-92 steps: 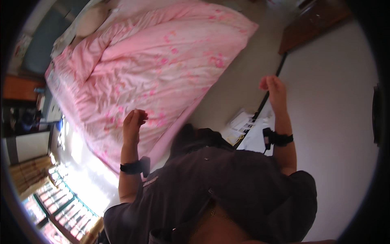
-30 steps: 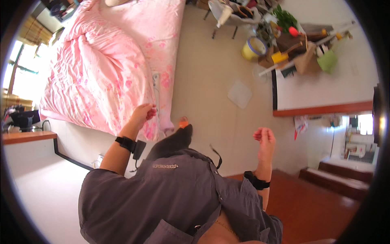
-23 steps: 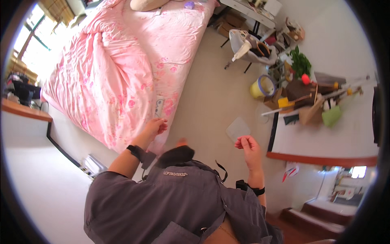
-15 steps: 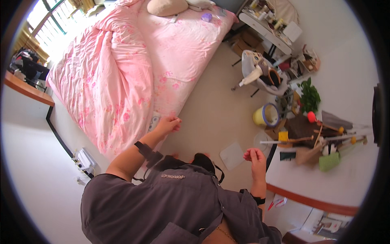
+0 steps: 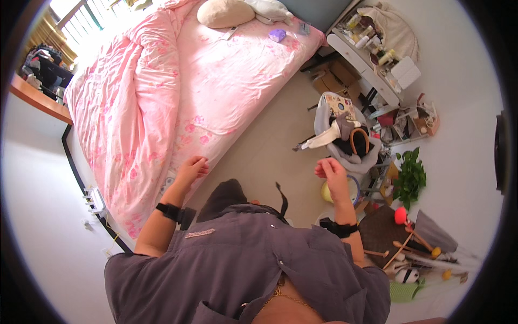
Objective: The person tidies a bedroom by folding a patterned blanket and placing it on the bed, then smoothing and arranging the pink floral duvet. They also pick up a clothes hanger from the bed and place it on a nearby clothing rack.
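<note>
My left hand [image 5: 193,168] hangs in the air near the side of the bed, over its lower corner. Its fingers are loosely bent and a little apart, with nothing visible in them. My right hand [image 5: 332,177] is raised in front of a yellow bin [image 5: 327,193] and below a chair [image 5: 362,161]; its fingers are half-curled, holding nothing I can see. Neither hand appears to touch anything. Each wrist wears a black band. The bed [image 5: 232,89] has a pink floral sheet, and a rumpled pink quilt [image 5: 127,102] covers its left part.
Clothes and a bag lie on the chair. A white dressing table [image 5: 356,59] with bottles stands at the far right. A green plant [image 5: 410,177] and a brown bag [image 5: 384,233] with sticks are on the right. Pillows [image 5: 224,13] and a purple item [image 5: 277,35] lie on the bed.
The view has shifted forward and turned, so the chair and bin are nearer. My right hand has risen to in front of the bin; my left hand stays beside the bed.
</note>
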Demonstrator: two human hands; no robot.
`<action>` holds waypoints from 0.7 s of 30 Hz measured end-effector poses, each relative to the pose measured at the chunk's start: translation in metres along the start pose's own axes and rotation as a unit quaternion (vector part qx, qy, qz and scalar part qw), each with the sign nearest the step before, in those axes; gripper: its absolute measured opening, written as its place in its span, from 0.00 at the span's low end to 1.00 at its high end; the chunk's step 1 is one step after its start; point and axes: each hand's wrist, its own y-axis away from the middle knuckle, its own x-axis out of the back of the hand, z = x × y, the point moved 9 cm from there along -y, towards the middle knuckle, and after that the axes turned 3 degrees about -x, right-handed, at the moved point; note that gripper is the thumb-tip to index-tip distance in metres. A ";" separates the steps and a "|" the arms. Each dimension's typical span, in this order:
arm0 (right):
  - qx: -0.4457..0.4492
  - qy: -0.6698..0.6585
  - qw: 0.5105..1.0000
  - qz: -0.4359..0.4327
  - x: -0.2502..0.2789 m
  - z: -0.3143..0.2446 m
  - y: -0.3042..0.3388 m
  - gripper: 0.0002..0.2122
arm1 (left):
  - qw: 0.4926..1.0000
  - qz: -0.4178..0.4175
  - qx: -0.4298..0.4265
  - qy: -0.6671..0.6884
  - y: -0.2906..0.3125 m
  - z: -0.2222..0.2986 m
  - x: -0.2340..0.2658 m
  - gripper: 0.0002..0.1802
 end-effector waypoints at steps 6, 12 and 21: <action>0.023 -0.013 0.985 -0.169 -0.090 -0.058 -0.158 0.10 | 0.985 0.155 0.032 0.073 -0.062 0.006 0.049 0.15; -0.019 0.018 0.975 -0.221 -0.129 -0.106 -0.316 0.10 | 0.962 0.201 -0.027 0.182 -0.189 0.087 0.073 0.16; -0.096 0.016 0.982 -0.162 -0.084 -0.148 -0.556 0.11 | 0.985 0.106 -0.087 0.109 -0.372 0.302 -0.016 0.15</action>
